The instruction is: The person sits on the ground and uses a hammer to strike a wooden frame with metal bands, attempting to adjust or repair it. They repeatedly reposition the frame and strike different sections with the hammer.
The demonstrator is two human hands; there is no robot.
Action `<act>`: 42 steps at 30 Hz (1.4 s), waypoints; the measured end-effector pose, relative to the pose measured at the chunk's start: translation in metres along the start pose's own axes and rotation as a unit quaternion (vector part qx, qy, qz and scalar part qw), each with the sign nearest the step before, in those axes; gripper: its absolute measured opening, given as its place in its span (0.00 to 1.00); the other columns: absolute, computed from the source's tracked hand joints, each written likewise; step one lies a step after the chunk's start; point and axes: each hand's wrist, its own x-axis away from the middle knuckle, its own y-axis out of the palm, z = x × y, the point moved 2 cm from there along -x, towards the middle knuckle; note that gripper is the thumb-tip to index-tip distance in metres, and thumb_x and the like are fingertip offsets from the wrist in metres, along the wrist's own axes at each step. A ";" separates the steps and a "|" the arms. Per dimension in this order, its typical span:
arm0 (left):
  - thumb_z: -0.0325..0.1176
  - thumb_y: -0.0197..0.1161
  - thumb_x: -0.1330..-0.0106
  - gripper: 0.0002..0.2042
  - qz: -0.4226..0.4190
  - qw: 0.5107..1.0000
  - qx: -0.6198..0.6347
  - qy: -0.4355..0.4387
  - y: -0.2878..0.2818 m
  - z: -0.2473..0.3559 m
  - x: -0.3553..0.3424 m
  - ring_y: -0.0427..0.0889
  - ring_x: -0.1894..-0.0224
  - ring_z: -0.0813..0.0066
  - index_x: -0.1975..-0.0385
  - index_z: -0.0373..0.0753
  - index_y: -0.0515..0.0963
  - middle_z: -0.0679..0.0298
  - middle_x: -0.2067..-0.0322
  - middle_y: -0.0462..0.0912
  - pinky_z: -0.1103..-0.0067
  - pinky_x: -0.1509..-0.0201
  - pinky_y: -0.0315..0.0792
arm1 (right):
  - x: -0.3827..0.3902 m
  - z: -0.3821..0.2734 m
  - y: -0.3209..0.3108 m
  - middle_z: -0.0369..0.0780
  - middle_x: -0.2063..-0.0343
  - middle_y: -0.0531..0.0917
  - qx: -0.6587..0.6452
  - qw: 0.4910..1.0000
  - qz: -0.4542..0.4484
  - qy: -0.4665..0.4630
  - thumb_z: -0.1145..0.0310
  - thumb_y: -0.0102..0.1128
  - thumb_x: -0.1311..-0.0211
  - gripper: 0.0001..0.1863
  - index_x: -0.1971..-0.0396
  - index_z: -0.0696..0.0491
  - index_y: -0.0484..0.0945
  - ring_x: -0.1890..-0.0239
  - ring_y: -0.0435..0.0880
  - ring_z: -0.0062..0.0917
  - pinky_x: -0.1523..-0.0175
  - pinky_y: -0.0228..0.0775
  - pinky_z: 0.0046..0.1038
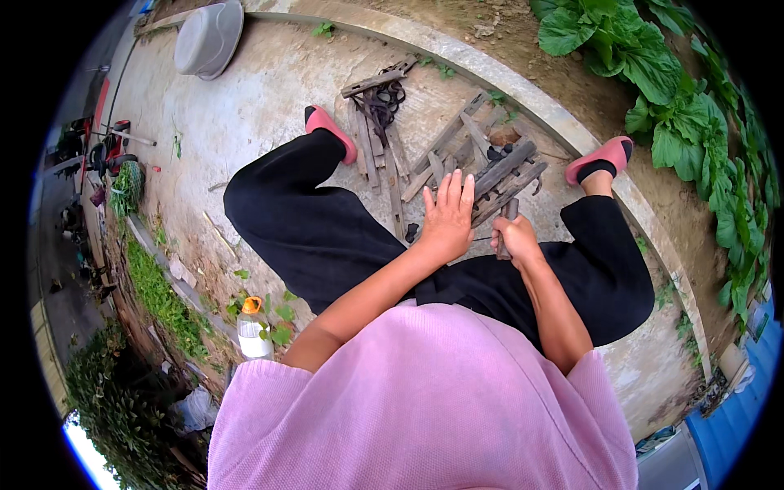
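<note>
My left hand [446, 220] rests at the edge of a pile of weathered wooden slats [513, 163], fingers stretched out and slightly apart; whether it presses on the wood is unclear. Just to its right, my right hand [513, 239] is wrapped round a short upright wooden piece [508, 210] below those slats. More sticks [367, 155] lie to the left on the concrete, with a tangle of dark strips [380, 106] and a slat [373, 82] across their far end.
A grey plastic basin [204, 45] stands at the upper left. A bottle with an orange cap [255, 335] is by my left elbow. A concrete curb [555, 118] borders leafy plants [678, 122] on the right. Weeds and red equipment [102, 151] are at the left.
</note>
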 end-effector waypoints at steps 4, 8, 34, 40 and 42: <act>0.40 0.70 0.64 0.50 0.077 0.996 0.005 -0.044 0.002 0.006 -0.003 0.54 0.42 0.53 0.41 0.32 0.46 0.51 0.44 0.54 0.50 0.46 0.51 | -0.006 0.002 0.009 0.37 0.85 0.72 0.034 0.998 0.006 -0.043 0.72 0.50 0.53 0.04 0.80 0.56 0.68 0.87 0.70 0.21 0.81 0.63 0.23; 0.35 0.68 0.65 0.47 0.117 0.989 0.078 -0.044 -0.001 -0.014 -0.019 0.64 0.53 0.56 0.42 0.33 0.49 0.54 0.55 0.64 0.63 0.51 0.62 | -0.011 -0.006 0.013 0.38 0.87 0.72 -0.029 0.999 0.008 -0.032 0.73 0.49 0.55 0.05 0.83 0.58 0.70 0.87 0.71 0.21 0.82 0.63 0.24; 0.34 0.64 0.61 0.41 0.114 0.982 0.028 -0.150 -0.075 -0.152 -0.146 0.67 0.52 0.49 0.43 0.33 0.52 0.46 0.54 0.66 0.66 0.49 0.64 | -0.033 -0.035 -0.025 0.35 0.86 0.71 -0.028 0.998 0.038 -0.040 0.71 0.50 0.52 0.04 0.80 0.55 0.69 0.87 0.70 0.19 0.83 0.60 0.22; 0.33 0.64 0.61 0.38 0.111 0.991 -0.046 -0.062 -0.101 -0.150 -0.169 0.69 0.55 0.52 0.44 0.41 0.56 0.52 0.55 0.68 0.67 0.51 0.65 | -0.032 -0.112 -0.026 0.37 0.85 0.72 0.069 0.978 0.056 -0.191 0.72 0.50 0.52 0.07 0.73 0.60 0.69 0.86 0.71 0.19 0.80 0.63 0.21; 0.33 0.65 0.62 0.37 0.149 0.985 -0.053 -0.068 -0.094 -0.152 -0.165 0.70 0.58 0.56 0.45 0.42 0.59 0.57 0.58 0.68 0.67 0.55 0.66 | -0.026 -0.137 -0.019 0.36 0.85 0.72 0.060 0.961 0.083 -0.255 0.72 0.51 0.51 0.09 0.70 0.60 0.70 0.86 0.72 0.18 0.79 0.64 0.21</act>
